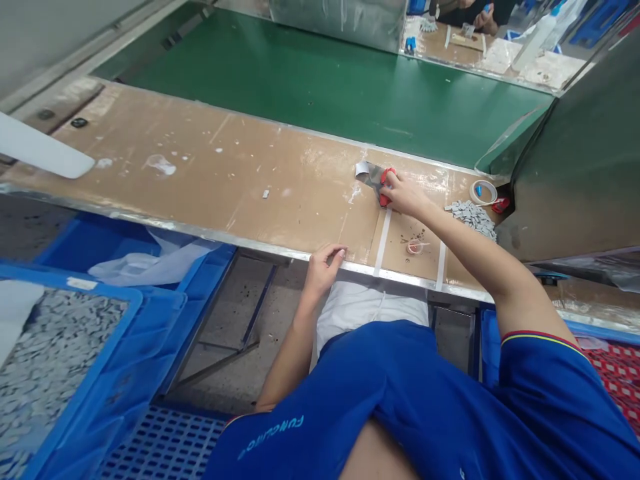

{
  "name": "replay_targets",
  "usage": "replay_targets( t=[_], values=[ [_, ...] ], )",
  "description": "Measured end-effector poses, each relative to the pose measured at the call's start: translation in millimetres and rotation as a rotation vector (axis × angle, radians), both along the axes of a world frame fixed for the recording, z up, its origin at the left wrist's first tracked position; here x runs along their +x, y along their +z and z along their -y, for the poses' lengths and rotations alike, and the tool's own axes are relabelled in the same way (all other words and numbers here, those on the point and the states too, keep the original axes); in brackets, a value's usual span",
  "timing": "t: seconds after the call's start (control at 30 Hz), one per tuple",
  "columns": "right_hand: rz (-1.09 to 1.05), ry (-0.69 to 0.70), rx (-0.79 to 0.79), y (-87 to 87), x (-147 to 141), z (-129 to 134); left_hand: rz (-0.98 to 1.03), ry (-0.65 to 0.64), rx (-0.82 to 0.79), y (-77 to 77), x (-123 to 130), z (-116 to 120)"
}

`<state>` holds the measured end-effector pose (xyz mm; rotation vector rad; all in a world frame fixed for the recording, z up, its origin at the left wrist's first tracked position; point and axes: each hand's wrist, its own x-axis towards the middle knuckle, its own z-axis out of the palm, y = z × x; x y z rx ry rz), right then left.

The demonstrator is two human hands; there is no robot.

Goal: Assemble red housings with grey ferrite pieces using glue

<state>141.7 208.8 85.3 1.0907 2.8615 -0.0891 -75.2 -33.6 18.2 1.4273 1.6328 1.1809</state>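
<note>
My right hand (400, 192) is closed around a red-handled tool with a flat grey metal blade (374, 176). The blade points left over the brown tabletop (300, 193), and a whitish patch (361, 169) shows at its tip. Whether it is a scraper or scissors is not clear. At the table's front edge, my left hand (325, 265) has thumb and fingertips brought together in a pinch; anything between them is too small to make out. A small cup with reddish contents (414, 247) and a thin stick stands below my right forearm, beside dark specks.
Grey flat pieces (473, 219) lie heaped at right, near a tape roll (483, 193) and a red object (500, 205). A green belt (310, 87) runs behind. Left stands a blue crate (143, 313) of grey pieces. Across the belt, a person's hand (485, 19) shows.
</note>
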Motion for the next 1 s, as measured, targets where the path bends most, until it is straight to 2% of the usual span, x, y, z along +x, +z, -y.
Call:
replay_targets(
  t=[0.13, 0.2, 0.23, 0.3, 0.37, 0.4, 0.47, 0.57, 0.67, 0.77, 0.9, 1.0],
  values=[
    [-0.208, -0.083, -0.069, 12.0, -0.5, 5.0, 0.016, 0.049, 0.023, 8.1, 9.3, 15.4],
    [-0.467, -0.144, -0.135, 23.0, 8.0, 21.8, 0.015, 0.029, 0.04, 16.9, 14.1, 23.7],
    [-0.645, -0.169, -0.22, 29.2, 13.8, 35.8, 0.005, 0.013, 0.065, 22.8, 17.5, 26.5],
    [-1.027, -0.209, -0.491, 40.7, 26.3, 74.0, -0.016, -0.035, 0.159, 36.9, 26.9, 27.9],
    [-1.274, -0.241, -0.758, 48.2, 35.4, 120.8, -0.008, -0.111, 0.3, 52.5, 40.0, 23.6],
    [-1.358, -0.275, -0.843, 49.5, 37.6, 144.5, 0.007, -0.163, 0.373, 60.0, 47.5, 19.9],
    [-1.489, -0.346, -0.93, 46.4, 36.9, 186.9, 0.043, -0.272, 0.489, 72.9, 62.9, 11.8],
    [-1.614, -0.472, -0.914, 30.3, 30.9, 229.4, 0.076, -0.378, 0.529, 80.9, 81.5, 2.5],
    [-1.638, -0.585, -0.789, 8.9, 34.8, 249.4, 0.164, -0.449, 0.436, 68.3, 89.4, -2.2],
    [-1.562, -0.712, -0.62, -13.3, 53.2, 254.1, 0.322, -0.481, 0.254, 37.6, 88.9, -6.6],
    [-1.49, -0.889, -0.388, -42.9, 79.7, 236.3, 0.409, -0.451, 0.041, -3.1, 85.9, -15.4],
    [-1.427, -0.884, -0.338, -58.4, 87.8, 211.3, 0.404, -0.468, -0.022, -16.2, 84.4, -22.6]
  ],
)
